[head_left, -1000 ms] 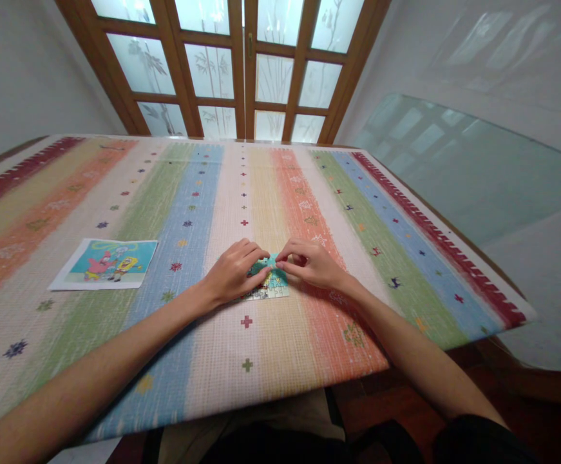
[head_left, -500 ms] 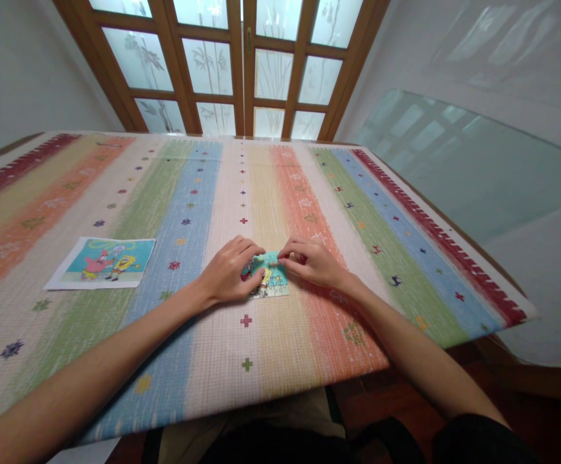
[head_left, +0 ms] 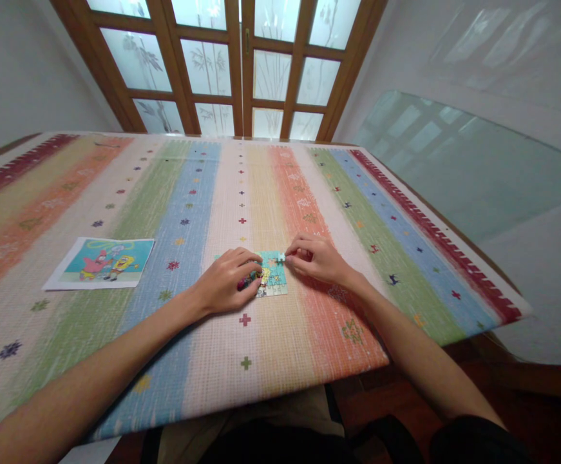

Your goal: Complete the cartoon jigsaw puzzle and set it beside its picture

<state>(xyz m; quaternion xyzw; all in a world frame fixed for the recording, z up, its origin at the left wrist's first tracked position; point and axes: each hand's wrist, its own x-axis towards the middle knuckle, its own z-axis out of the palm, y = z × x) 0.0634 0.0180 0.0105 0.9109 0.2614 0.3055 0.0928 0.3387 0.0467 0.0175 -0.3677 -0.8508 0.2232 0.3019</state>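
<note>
A small jigsaw puzzle (head_left: 274, 283) with a turquoise cartoon picture lies flat on the tablecloth between my hands. My left hand (head_left: 227, 281) covers its left part, with curled fingers on the upper side and the thumb lower down, holding the puzzle against the cloth. At the puzzle's top right corner, my right hand (head_left: 317, 260) pinches a small turquoise puzzle piece (head_left: 281, 259) between thumb and index finger. That piece overlaps the corner; whether it is joined there I cannot tell. The left hand hides some of the picture.
A printed sheet (head_left: 104, 263) with a cartoon picture lies to the left on the striped tablecloth (head_left: 222, 348). The table's near edge runs just before my body. Wooden doors (head_left: 239, 71) with frosted panes stand beyond the far edge, and a white wall (head_left: 502, 212) is on the right.
My right hand has shifted slightly right, and a piece now shows at its fingertips. My left hand has slid a little left and down, baring more of the puzzle's upper part.
</note>
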